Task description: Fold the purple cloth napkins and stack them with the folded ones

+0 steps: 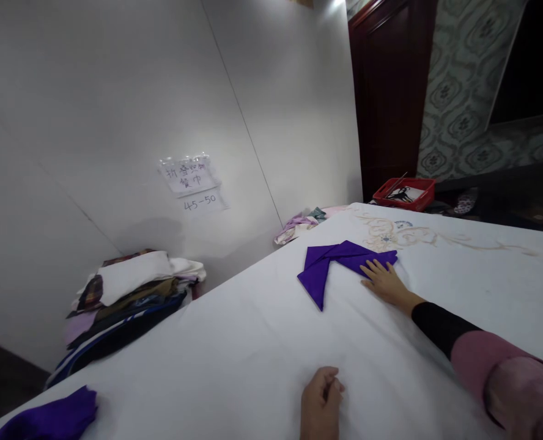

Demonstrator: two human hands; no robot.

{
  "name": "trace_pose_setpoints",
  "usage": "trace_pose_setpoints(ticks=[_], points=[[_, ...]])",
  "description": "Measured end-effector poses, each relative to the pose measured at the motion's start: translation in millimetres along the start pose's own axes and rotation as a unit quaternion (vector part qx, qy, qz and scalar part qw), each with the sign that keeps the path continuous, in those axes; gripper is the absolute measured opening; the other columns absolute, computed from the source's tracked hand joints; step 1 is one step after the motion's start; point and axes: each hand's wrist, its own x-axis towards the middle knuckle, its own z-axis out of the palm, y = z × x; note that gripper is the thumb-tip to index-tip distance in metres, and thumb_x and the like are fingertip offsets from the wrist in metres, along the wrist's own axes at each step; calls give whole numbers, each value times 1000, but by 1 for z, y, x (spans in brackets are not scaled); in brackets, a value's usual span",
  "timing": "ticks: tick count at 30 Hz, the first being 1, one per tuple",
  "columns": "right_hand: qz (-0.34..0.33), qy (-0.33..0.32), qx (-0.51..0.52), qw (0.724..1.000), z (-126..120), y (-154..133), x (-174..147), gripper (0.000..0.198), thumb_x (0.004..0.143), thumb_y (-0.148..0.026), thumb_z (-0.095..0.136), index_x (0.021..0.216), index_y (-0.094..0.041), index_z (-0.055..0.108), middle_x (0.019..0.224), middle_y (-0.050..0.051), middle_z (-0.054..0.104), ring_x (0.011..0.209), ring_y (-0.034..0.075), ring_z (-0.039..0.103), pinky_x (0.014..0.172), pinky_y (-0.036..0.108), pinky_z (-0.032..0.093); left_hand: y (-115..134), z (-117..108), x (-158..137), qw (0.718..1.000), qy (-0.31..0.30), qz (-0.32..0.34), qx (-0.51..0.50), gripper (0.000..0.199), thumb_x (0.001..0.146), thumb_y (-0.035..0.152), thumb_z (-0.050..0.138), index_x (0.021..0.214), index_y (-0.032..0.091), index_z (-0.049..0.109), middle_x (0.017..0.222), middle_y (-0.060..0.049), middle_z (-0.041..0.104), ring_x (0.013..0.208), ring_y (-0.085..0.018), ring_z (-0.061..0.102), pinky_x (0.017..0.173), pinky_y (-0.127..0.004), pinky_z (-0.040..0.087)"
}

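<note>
Folded purple cloth [345,252] on the white-covered surface [253,342], lying beyond the left hand and just short of the pale scrollwork pattern [386,238]. The material appears light, soft and pliable, neither fragile nor notably slippery; its creases look crisp but probably loosen if one layer is pulled alone. The sounder hold is a flat pinch through all layers at a folded edge, with the other wing supported. The piece forms a bent, chevron-like outline: its long axis runs left to right, rising slightly rightward in the view; a narrow tip on the left wing points toward the wearer, while the right wing ends in a notched edge. Right hand [384,285]: grip spread flat, fingers touching the right wing from above, enclosing nothing. Left hand [321,394]: grip loosely curled over the surface, well apart from the cloth (no object shows in it, though the palm's inside cannot be judged).
</note>
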Motion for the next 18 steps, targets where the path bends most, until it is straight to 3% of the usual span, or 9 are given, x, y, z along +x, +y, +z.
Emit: trace_pose_setpoints(ticks=[4, 8, 12, 18], points=[[16, -3, 7, 1000, 3, 4, 3, 49, 83, -45, 48, 126, -23, 51, 139, 12, 42, 134, 32, 23, 106, 57, 5, -1, 0, 0, 1000, 1, -9, -3, 32, 75, 46, 54, 87, 17, 64, 68, -3, 64, 62, -16, 57, 60, -25, 45], [-14, 24, -134, 991, -6, 2, 10, 58, 87, -52, 34, 131, -16, 46, 142, 15, 38, 133, 32, 23, 106, 54, 13, -3, 0, 0, 1000, -1, 1, -7, 37, 75, 50, 54, 87, 17, 64, 68, -3, 65, 63, -16, 57, 60, -26, 45], [47, 60, -223, 972, -13, 10, 22, 69, 87, -58, 26, 132, -9, 44, 142, 20, 36, 132, 36, 23, 103, 53, 20, -3, -1, 0, 1000, -3, 9, -6, 37, 75, 51, 54, 87, 17, 63, 67, -4, 64, 63, -16, 57, 60, -26, 45], [65, -38, -193, 978, -5, 37, 24, 62, 87, -59, 25, 137, -26, 39, 139, 14, 41, 125, 37, 33, 95, 59, 28, -2, -1, -1, 1000, -4, 9, 6, 36, 75, 50, 54, 87, 17, 63, 68, -3, 65, 62, -16, 57, 60, -25, 45]])
